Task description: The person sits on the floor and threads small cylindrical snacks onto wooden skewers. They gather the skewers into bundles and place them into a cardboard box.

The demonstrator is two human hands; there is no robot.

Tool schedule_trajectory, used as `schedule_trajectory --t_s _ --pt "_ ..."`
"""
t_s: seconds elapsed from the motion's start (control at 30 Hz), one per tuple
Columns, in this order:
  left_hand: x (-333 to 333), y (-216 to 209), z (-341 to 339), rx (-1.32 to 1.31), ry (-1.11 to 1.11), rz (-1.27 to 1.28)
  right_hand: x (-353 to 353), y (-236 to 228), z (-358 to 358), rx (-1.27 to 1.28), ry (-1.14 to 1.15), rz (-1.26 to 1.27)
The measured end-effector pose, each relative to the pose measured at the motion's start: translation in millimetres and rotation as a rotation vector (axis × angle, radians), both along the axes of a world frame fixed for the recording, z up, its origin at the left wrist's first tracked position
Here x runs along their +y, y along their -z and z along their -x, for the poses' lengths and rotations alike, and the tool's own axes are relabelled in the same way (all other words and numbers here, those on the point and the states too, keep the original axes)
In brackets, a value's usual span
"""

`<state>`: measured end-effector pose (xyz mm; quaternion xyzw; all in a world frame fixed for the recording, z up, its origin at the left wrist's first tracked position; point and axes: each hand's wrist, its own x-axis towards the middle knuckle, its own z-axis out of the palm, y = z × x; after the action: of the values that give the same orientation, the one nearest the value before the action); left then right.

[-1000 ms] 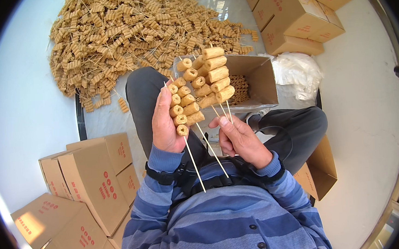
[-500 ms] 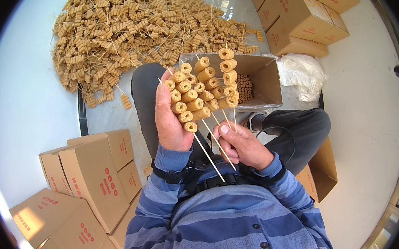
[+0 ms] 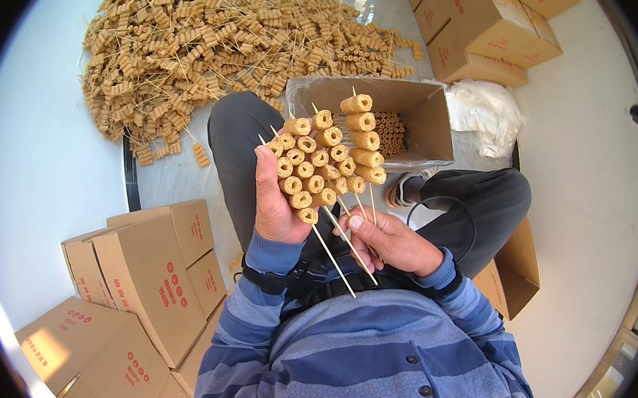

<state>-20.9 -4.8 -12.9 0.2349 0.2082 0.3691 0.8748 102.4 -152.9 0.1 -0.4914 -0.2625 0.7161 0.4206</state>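
Note:
Several skewers point(image 3: 304, 172) of golden-brown, hollow food rolls are bunched side by side in front of me. My left hand point(image 3: 278, 205) closes round the bunch from the left, its thumb along the outermost rolls and its other fingers mostly hidden behind. Below the rolls, my right hand point(image 3: 390, 240) pinches the bare sticks of the skewers on the right side. One skewer of rolls point(image 3: 364, 140) stands slightly apart at the right of the bunch. Two bare sticks from the left skewers slant down past my right hand toward my waist.
Beyond my knees lies a large heap of skewered rolls point(image 3: 212, 51) on the floor. An open cardboard box point(image 3: 420, 118), lined with plastic, holds packed rolls. White plastic sheeting point(image 3: 483, 117) sits beside it. Closed cartons point(image 3: 144, 285) are stacked at left, more cartons point(image 3: 484, 25) at far right.
Both hands have come slightly nearer to me with the skewers. The bunched rolls have drawn closer together, and the right-hand skewer has tilted a little left at its top.

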Motion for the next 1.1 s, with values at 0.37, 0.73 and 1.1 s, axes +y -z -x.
schedule_trajectory --t_s 0.37,0.73,1.1 --pt "-2 13 2 -0.132 0.216 -0.04 -7 -3 -8 0.048 -0.192 0.013" --pt "-6 23 7 -0.263 0.297 0.041 -8 -5 -22 0.205 -0.359 0.074" --pt "-12 33 2 -0.338 0.315 0.096 -7 -6 -31 0.461 -0.439 0.23"
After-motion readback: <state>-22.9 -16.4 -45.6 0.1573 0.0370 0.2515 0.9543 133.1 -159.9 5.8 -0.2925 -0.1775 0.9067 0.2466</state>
